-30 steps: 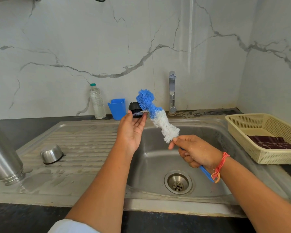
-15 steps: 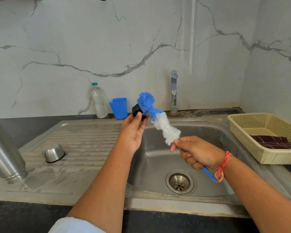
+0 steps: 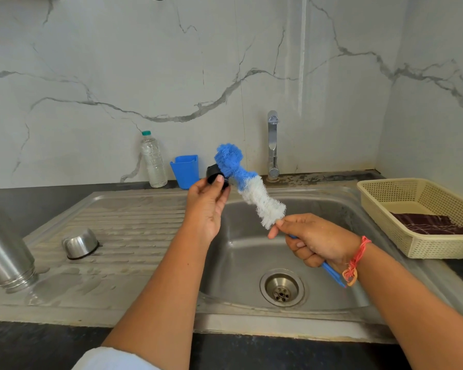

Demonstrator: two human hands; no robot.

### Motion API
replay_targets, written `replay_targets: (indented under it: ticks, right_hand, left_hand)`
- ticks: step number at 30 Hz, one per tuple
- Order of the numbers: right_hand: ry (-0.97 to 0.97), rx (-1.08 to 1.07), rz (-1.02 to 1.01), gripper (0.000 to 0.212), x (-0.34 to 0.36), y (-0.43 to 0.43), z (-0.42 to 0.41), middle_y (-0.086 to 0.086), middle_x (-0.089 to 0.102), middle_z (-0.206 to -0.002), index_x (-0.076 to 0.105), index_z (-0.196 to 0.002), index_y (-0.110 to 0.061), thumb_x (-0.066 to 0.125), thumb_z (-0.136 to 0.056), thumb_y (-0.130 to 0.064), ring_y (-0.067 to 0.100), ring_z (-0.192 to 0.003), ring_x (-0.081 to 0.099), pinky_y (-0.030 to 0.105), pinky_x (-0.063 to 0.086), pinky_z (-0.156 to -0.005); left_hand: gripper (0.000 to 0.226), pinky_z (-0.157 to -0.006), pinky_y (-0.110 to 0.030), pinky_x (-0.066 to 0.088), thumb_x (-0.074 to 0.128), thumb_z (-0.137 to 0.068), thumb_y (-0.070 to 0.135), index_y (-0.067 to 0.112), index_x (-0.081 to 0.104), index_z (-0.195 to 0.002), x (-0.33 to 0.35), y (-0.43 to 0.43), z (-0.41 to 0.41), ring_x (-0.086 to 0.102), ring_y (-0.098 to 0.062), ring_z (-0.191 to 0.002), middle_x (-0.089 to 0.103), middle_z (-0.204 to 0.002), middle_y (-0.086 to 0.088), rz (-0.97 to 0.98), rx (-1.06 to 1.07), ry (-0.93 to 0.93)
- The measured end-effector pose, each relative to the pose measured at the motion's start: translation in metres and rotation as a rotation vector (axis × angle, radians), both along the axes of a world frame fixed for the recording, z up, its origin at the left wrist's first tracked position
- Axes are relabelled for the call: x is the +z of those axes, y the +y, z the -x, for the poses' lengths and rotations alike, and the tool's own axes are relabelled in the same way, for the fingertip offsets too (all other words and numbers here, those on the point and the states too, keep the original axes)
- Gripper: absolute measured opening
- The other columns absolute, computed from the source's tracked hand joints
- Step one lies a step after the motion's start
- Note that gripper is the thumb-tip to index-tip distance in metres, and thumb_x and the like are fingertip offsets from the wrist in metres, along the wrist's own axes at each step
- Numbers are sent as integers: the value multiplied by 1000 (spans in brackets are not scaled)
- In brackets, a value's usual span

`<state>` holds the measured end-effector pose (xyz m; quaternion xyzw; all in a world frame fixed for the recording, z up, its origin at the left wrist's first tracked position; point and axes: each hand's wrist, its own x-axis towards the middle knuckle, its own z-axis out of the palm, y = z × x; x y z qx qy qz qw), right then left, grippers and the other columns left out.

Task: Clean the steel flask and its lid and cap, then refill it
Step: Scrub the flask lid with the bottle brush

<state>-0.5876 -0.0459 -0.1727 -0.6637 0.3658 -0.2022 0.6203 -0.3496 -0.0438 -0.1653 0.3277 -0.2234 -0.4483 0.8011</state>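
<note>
My left hand [image 3: 205, 206] holds the small black flask lid [image 3: 213, 174] up at its fingertips, above the left edge of the sink basin [image 3: 332, 289]. My right hand [image 3: 314, 240] grips the blue handle of a bottle brush [image 3: 247, 186]. Its blue and white bristles slant up to the left and the blue tip touches the lid. The steel flask [image 3: 4, 244] stands upside down on the draining board at the far left, partly out of frame. The steel cap [image 3: 80, 243] lies mouth down on the ridged draining board [image 3: 134, 228].
A tap [image 3: 273, 145] rises behind the basin, with no water seen running. A clear water bottle [image 3: 153, 160] and a blue plastic cup [image 3: 185, 170] stand against the marble wall. A cream plastic basket [image 3: 385, 209] holding a dark cloth [image 3: 433, 227] sits at the right.
The brush's blue tip has shifted slightly against the lid, and my left hand's fingers have turned a little around it. Both hands stay over the sink.
</note>
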Motion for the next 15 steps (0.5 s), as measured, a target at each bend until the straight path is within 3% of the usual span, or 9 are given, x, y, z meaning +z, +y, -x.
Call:
replay_targets:
  ticks: [6,11,15]
  right_hand:
    - [-8,-14,5,34,-1,1,-3,-3,31,-60,69,-107,-11,46,-106,-36,9,-47,19,15,19,-37]
    - [-21,-28,14,35,-1,3,-3,-3,31,-60,69,-108,-10,45,-107,-36,8,-47,20,16,18,-37]
    - [-39,-44,27,36,-2,3,-6,-3,31,-60,68,-109,-9,45,-107,-36,8,-46,19,16,17,-38]
  left_hand:
    - [43,-89,-32,61,72,-92,1,0,54,-130,0,3,3,71,-26,-115,67,-128,-21,22,-40,-19]
    - [37,-83,-31,62,71,-93,4,7,55,-126,3,3,6,77,-24,-101,74,-111,-18,56,-73,101]
    - [28,-86,-37,63,62,-102,10,6,54,-129,7,5,5,75,-32,-105,71,-120,-25,101,-122,160]
